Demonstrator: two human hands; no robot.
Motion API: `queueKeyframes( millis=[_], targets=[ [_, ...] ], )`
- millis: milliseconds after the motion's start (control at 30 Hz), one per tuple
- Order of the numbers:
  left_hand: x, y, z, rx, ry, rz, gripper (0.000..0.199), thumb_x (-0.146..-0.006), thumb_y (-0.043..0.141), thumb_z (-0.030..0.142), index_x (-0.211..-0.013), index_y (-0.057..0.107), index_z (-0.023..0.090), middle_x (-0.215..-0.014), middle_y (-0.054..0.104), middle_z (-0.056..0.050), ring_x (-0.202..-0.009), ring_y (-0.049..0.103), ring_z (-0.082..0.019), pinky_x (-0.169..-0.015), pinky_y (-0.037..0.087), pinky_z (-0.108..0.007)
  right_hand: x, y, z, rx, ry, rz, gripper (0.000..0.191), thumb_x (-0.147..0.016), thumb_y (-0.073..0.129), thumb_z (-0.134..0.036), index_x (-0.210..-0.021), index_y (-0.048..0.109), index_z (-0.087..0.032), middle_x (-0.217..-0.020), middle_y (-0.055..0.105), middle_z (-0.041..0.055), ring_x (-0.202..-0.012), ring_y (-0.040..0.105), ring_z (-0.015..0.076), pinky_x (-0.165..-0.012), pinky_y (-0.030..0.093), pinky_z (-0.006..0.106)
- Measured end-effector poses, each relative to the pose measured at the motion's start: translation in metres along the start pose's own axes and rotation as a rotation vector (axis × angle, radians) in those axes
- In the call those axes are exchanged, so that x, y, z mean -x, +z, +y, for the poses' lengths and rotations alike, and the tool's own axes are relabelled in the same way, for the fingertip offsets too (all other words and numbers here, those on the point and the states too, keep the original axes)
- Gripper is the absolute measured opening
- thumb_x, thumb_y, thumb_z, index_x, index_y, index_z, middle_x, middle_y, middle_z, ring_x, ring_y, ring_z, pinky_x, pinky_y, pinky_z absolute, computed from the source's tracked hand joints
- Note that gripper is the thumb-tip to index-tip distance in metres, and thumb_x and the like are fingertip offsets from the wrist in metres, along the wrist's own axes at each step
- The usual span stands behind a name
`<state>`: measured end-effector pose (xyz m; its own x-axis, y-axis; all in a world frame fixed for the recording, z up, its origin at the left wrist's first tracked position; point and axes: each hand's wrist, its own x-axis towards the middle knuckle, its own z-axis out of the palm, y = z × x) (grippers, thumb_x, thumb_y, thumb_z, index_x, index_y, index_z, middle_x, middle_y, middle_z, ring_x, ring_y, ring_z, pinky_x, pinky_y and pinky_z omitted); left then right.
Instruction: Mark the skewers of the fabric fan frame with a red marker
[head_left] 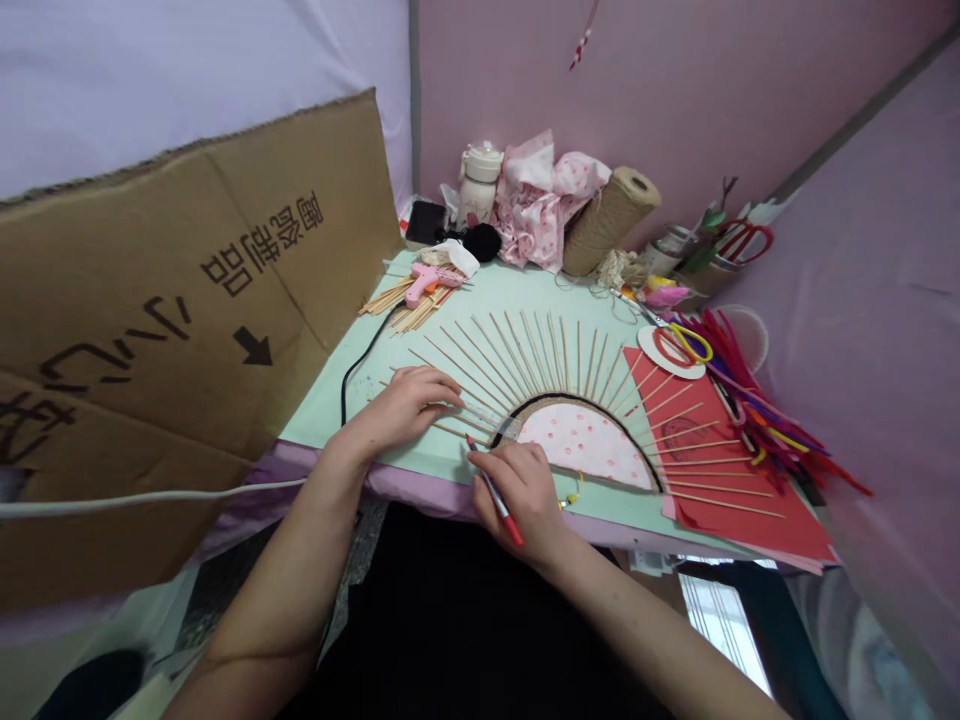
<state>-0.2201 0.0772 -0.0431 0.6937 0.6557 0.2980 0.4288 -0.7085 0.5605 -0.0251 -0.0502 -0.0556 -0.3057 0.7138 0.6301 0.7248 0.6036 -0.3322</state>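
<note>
A half-round fan shape lies on the table, its flat side toward me. Its white centre panel [585, 440] has pink dots and a black-edged rim, from which thin wooden sticks [551, 345] spread outward. My left hand [412, 405] rests over the leftmost sticks, thumb and fingers closed on a clear strip [487, 415] that looks like a ruler and reaches toward the rim. In my right hand [521, 490] is a red-and-white pen [504, 505], its tip near the ends of the left sticks. Part of the strip is hidden by my fingers.
A pink glue gun [431, 283] lies on loose sticks [390, 297]. At the back stand a bottle [478, 185], dotted cloth [536, 205] and a twine roll [611, 220]. Scissors [686, 343], red paper [720, 480] and pipe cleaners [772, 420] lie right. Tall cardboard [187, 330] borders the left.
</note>
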Motion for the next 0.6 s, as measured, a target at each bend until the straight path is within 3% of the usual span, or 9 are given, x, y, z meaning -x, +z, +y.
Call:
queueKeyframes(
  millis=[600],
  targets=[
    [0.0005, 0.0005, -0.001, 0.008, -0.002, -0.009, 0.014, -0.091, 0.06, 0.024, -0.095, 0.073, 0.024, -0.109, 0.07, -0.005, -0.108, 0.06, -0.019, -0.098, 0.039, -0.037, -0.009, 0.0096, 0.0037, 0.065, 0.103, -0.047, 0.018, -0.091, 0.054, -0.018, -0.106, 0.064, -0.017, -0.085, 0.068, 0.0058, -0.081, 0.06, 0.0193, -0.074, 0.039, 0.035]
  ],
)
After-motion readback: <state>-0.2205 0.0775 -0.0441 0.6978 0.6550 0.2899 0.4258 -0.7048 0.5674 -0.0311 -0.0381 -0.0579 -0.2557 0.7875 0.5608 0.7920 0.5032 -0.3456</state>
